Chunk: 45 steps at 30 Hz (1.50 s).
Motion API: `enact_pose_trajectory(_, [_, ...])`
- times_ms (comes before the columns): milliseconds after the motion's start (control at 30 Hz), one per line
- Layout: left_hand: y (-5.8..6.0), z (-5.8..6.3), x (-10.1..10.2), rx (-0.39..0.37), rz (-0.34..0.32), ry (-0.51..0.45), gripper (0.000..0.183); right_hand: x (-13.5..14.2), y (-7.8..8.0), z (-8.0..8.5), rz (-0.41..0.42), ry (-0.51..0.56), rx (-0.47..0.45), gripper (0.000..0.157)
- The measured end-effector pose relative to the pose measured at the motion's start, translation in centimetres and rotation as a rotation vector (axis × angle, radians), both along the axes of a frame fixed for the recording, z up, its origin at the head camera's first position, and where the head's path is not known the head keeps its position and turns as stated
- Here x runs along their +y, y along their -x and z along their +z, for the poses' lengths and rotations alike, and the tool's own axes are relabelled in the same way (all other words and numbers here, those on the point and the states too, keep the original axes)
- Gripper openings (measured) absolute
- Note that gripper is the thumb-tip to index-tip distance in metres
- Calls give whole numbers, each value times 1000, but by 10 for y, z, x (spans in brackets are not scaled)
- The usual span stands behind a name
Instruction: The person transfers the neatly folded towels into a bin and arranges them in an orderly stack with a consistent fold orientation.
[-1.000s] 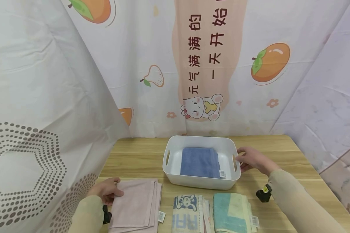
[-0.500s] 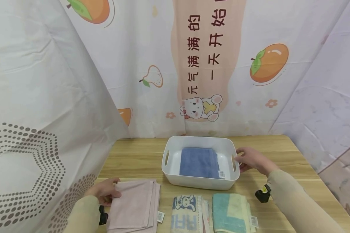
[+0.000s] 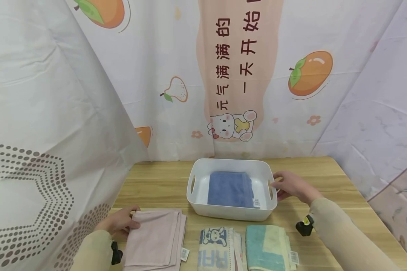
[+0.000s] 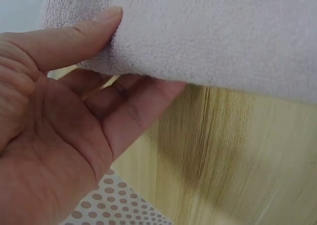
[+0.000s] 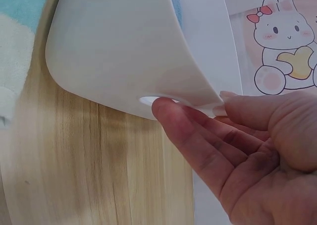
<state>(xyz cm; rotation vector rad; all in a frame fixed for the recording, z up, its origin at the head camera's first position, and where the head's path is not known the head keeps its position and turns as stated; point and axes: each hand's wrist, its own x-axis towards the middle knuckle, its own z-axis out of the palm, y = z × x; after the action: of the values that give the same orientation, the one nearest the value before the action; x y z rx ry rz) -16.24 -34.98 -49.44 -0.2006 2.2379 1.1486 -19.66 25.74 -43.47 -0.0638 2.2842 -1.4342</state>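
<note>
My left hand pinches the left edge of a folded pink towel, thumb on top and fingers underneath. In the left wrist view that towel edge is raised off the wood. My right hand holds the right end of a white plastic basket by its handle opening. The right wrist view shows the thumb at the basket's rim and fingertips at the slot. A folded blue towel with a white tag lies flat inside the basket.
On the wooden table, a white-and-blue bear-patterned towel and a teal-and-yellow towel lie folded in front of the basket. A printed curtain hangs behind the table, and more fabric hangs at both sides.
The head view has shifted a little, so everything sits slightly further left. My left wrist has moved slightly left and down. Both hands keep their holds.
</note>
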Motion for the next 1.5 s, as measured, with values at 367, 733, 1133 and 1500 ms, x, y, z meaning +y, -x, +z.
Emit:
enact_pose_trajectory(367, [-2, 7, -5, 106, -57, -19, 35, -2, 0, -1, -4, -14, -1, 49])
enact_pose_trajectory(733, [0, 27, 3, 250, -137, 9, 32, -2, -1, -2, 2, -48, 18, 49])
enact_pose_trajectory(1133, [8, 61, 20, 572, -360, 119, 21, -3, -4, -1, -5, -69, 53, 47])
enact_pose_trajectory(1500, [5, 89, 39, 656, -398, 122, 19, -3, -4, -1, 0, -69, 62, 48])
